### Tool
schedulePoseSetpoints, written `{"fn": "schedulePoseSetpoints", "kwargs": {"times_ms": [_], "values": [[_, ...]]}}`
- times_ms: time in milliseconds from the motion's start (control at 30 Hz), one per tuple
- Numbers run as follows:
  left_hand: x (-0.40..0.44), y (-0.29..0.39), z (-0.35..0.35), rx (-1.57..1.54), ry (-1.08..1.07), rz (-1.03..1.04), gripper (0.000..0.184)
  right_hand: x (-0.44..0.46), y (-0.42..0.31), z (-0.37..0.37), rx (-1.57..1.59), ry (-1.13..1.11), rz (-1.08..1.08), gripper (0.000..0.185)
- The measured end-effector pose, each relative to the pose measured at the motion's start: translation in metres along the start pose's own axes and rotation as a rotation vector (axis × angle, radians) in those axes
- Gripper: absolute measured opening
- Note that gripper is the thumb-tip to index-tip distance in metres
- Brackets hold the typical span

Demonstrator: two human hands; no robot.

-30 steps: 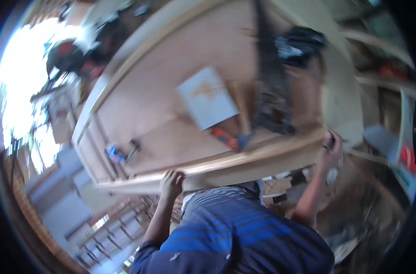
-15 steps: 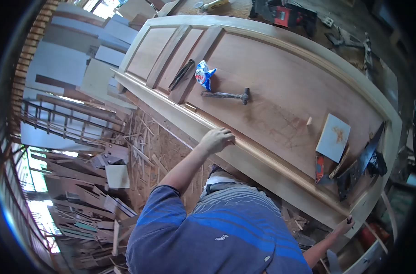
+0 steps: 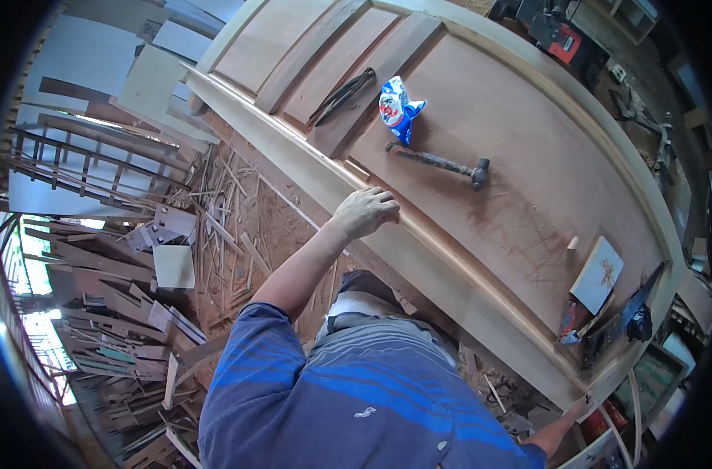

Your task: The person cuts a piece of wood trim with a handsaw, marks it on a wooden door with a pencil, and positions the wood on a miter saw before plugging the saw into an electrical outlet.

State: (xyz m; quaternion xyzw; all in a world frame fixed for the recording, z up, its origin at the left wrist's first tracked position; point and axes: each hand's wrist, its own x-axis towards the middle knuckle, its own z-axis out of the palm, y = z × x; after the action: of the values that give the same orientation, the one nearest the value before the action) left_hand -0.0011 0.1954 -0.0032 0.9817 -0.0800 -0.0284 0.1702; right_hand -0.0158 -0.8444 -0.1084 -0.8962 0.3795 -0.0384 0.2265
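A long wooden panelled frame [image 3: 520,152] lies in front of me, with a rounded moulding [image 3: 457,262] along its near edge. My left hand [image 3: 365,213] rests over this moulding, its fingers curled round the strip. Far to the right, my right hand [image 3: 579,408] is at the moulding's end by the frame's corner; its fingers are small and partly hidden. A hammer [image 3: 438,163], a blue and white packet [image 3: 399,109] and dark pincers [image 3: 342,97] lie on the panel. Near the right corner are a white square piece [image 3: 597,276] and a dark saw [image 3: 606,336].
Wood scraps [image 3: 121,313] are heaped on the floor at the left, beside thin offcuts [image 3: 227,227] and leaning boards [image 3: 82,55]. A red and black power tool [image 3: 563,43] stands beyond the frame. Curved strips [image 3: 636,414] lie at the lower right.
The view has swung round and shifted, so the hammer and packet appear further right. My left hand stays on the moulding and my right hand stays near its far right end.
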Motion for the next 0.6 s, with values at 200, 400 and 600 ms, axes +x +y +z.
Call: {"fn": "schedulePoseSetpoints", "kwargs": {"times_ms": [200, 400, 600], "values": [[-0.001, -0.002, -0.001, -0.024, 0.032, 0.02, 0.021, -0.008, -0.011, -0.004, -0.046, 0.019, 0.041, 0.052], [0.001, -0.001, -0.002, -0.035, 0.043, 0.032, 0.019, -0.012, -0.014, -0.002, -0.057, 0.038, 0.063, 0.051], [0.002, -0.001, -0.002, -0.032, 0.014, 0.007, 0.016, -0.013, -0.017, 0.001, -0.064, 0.05, 0.073, 0.051]]}}
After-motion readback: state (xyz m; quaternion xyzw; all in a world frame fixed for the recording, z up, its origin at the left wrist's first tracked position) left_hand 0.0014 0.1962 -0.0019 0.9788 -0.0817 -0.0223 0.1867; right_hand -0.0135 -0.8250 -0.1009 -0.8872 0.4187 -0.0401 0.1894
